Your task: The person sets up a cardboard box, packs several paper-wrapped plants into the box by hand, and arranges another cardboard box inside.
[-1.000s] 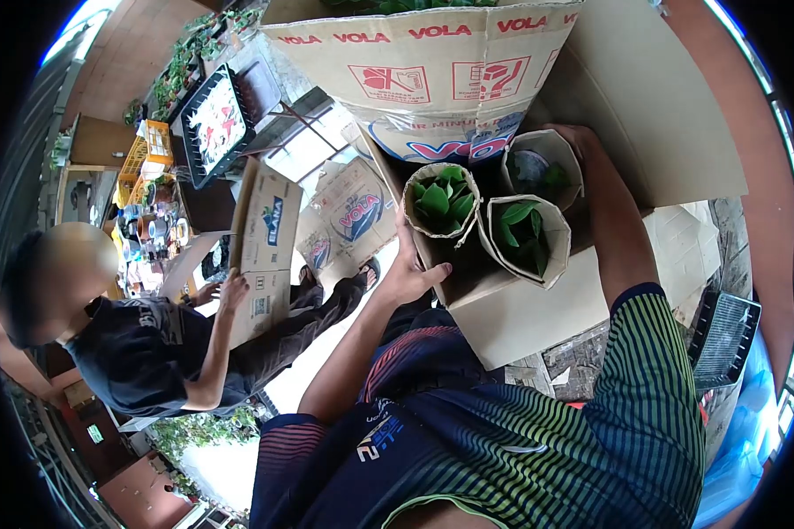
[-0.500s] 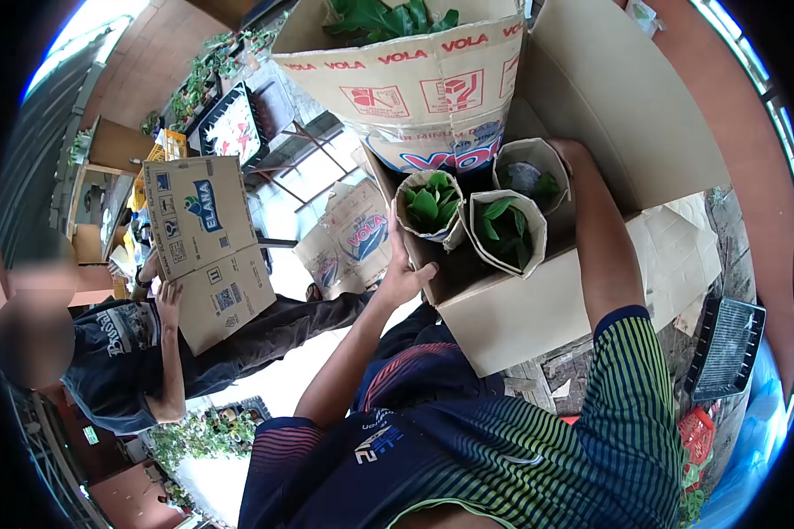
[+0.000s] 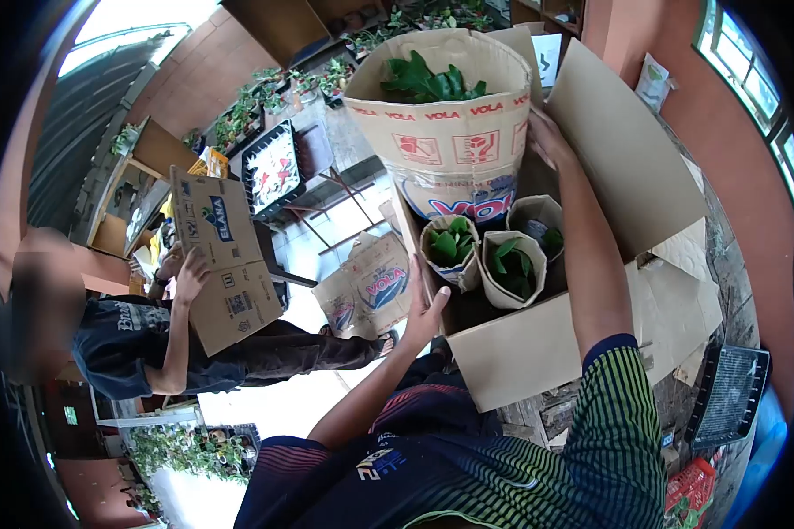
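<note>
Head view: the tall wrapped plant (image 3: 454, 141) and three short ones (image 3: 512, 275) stand inside the box (image 3: 538, 353); its flaps remain to be closed. My left hand (image 3: 424, 319) lies open along its side; my right hand (image 3: 550, 143), loosely open, is at the tall wrap.

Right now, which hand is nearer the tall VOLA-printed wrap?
Right. Your right hand is at the wrap's right side, just below its rim. Your left hand is lower, at the near left corner of the open box.
</note>
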The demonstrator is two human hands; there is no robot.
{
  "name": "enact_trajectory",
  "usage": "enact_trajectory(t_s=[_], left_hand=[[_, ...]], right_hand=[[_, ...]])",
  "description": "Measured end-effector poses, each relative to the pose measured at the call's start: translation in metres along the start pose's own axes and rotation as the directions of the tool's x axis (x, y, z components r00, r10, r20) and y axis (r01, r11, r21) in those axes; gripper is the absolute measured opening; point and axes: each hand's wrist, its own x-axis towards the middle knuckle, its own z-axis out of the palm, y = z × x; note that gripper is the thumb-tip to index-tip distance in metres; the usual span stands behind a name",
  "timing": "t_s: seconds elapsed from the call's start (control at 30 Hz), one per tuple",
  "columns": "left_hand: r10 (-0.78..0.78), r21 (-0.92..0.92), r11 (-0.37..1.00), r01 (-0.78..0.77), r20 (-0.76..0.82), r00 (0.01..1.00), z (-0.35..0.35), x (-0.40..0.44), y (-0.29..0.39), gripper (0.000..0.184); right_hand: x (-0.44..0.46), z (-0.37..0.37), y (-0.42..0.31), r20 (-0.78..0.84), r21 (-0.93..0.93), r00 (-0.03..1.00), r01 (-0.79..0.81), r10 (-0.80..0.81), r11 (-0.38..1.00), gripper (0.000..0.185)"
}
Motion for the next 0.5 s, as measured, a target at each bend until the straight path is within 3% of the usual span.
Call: enact_trajectory(t_s=[0.07,0.13,0.17,0.2,0.27,0.37,0.4,0.43,0.5], left_hand=[[-0.06,0.091,0.995,0.052,0.086,0.994,-0.005,-0.018,-0.004,0.092],[-0.048,0.069,0.997,0.034,0.218,0.975,-0.01,-0.04,-0.007,0.099],[-0.16,0.057,0.987,0.15,0.304,0.939,-0.015,-0.051,-0.011,0.106],[-0.157,0.051,0.988,0.149,0.297,0.942,-0.021,-0.058,-0.014,0.106],[-0.204,0.144,0.977,0.155,0.452,0.868,-0.029,-0.075,-0.018,0.109],[-0.237,0.139,0.971,0.193,0.497,0.835,-0.037,-0.084,-0.02,0.108],[-0.224,0.133,0.974,0.182,0.494,0.84,-0.039,-0.081,-0.018,0.106],[-0.221,0.184,0.971,0.152,0.447,0.867,-0.042,-0.079,-0.035,0.098],[-0.193,0.168,0.976,0.141,0.353,0.915,-0.05,-0.063,-0.028,0.084]], right_hand=[[-0.02,0.013,-0.002,0.013,-0.012,1.0,-0.014,0.015,1.0,0.066],[-0.062,-0.002,0.001,0.003,-0.078,0.998,-0.062,0.062,0.995,0.07],[-0.084,-0.009,0.005,-0.007,-0.111,0.996,-0.089,0.089,0.99,0.073],[-0.099,-0.026,0.005,-0.022,-0.144,0.993,-0.118,0.116,0.982,0.075],[-0.127,-0.039,0.001,-0.07,-0.208,0.98,-0.196,0.185,0.958,0.08],[-0.157,-0.041,-0.009,-0.144,-0.264,0.951,-0.302,0.273,0.916,0.085],[-0.162,-0.037,-0.021,-0.079,-0.036,0.993,-0.092,0.089,0.995,0.083],[-0.164,-0.035,-0.028,-0.06,0.204,0.992,0.121,-0.111,0.972,0.08],[-0.158,-0.043,-0.022,-0.109,0.205,0.985,0.152,-0.132,0.967,0.08]])
